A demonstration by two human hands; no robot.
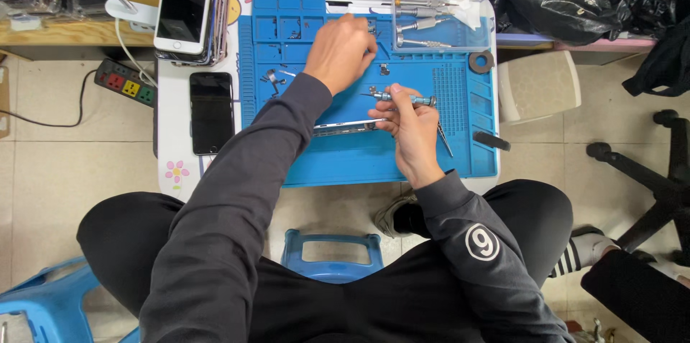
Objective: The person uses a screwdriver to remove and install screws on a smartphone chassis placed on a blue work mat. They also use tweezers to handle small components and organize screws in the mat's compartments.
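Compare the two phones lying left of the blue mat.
The white phone has a pale frame and rests on top of a stack of other phones; the black phone is dark all over and lies flat on the white table. Both lie face up, screens dark, beside the blue mat.

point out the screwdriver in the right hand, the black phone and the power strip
screwdriver (411, 99), head view, on its metal shaft
black phone (211, 112), head view, middle of its dark screen
power strip (125, 83), head view, on its sockets

Single head-worn view, looking almost straight down from above the seated person; desk (167, 149) fills upper frame at arm's length, lap and floor below.
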